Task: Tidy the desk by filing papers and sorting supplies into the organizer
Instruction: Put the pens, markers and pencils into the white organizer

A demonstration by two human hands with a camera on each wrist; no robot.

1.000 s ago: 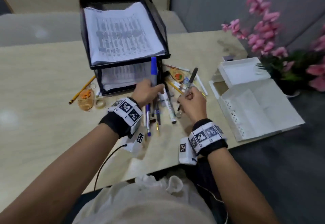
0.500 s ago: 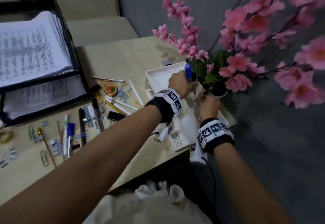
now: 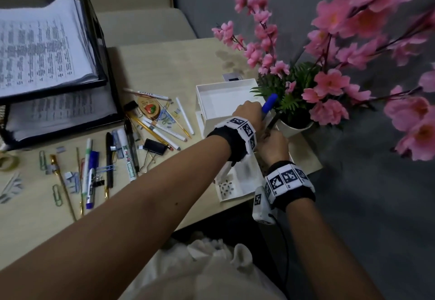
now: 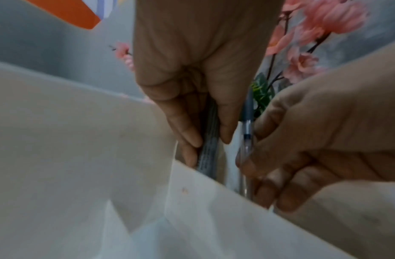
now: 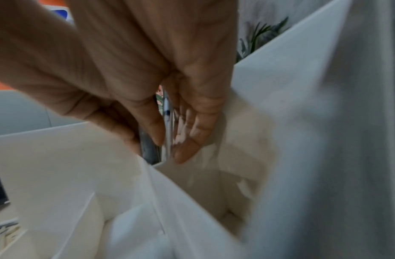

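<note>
My left hand grips a blue-capped marker upright over the white organizer, right beside the flower pot. In the left wrist view its fingers pinch the marker's grey barrel, whose lower end dips behind an organizer wall. My right hand is just nearer me and holds a dark-capped clear pen upright. The right wrist view has that pen between thumb and fingers, above a compartment of the organizer. Both tips are hidden.
A black paper tray stacked with printed sheets stands at the left. Pens, markers, pencils, paper clips and a binder clip lie scattered on the desk between tray and organizer. A pink flower plant in a white pot crowds the organizer's right side.
Both hands have carried their pens from the pile by the paper tray rightward to the organizer. In the last half second they stay over it, the pens held upright.
</note>
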